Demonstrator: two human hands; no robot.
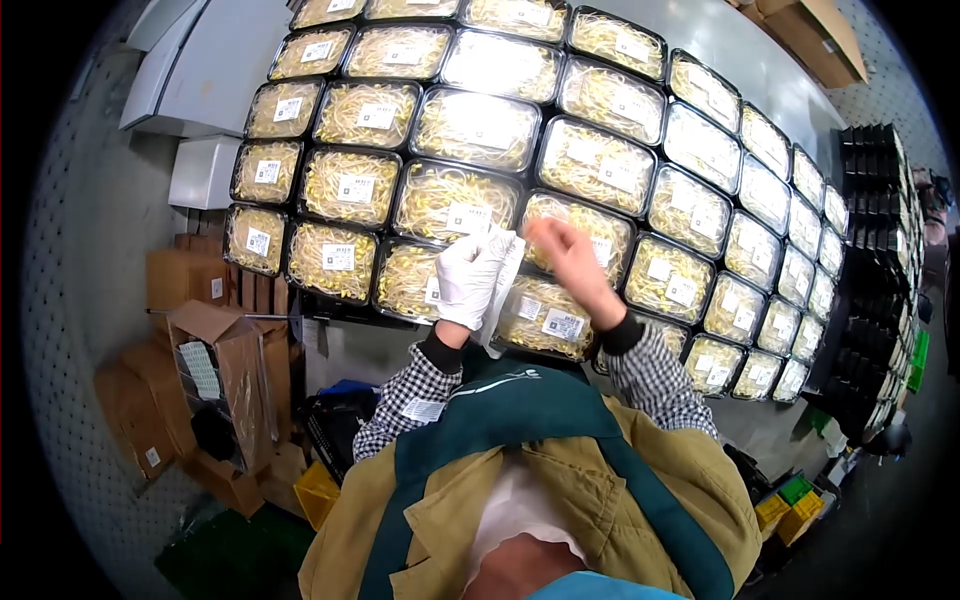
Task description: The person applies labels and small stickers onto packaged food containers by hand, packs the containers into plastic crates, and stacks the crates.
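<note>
My left hand [468, 286], in a white glove, is closed around a white strip of what look like labels [507, 268]. The strip hangs down in front of a packed tray of bean sprouts [545, 318]. My right hand [572, 262] is bare, just right of the strip and above another sprout tray [613, 232]. Its fingers are drawn together and slightly blurred; anything between them is too small to make out. Both trays are black with clear film and white labels on top.
Rows of similar sprout trays [345, 188] cover the metal table [705, 22]. Stacked black trays [868, 270] stand at the right. Cardboard boxes [185, 285] and a grey cabinet [225, 65] are on the left. An open carton [815, 40] lies at the far right corner.
</note>
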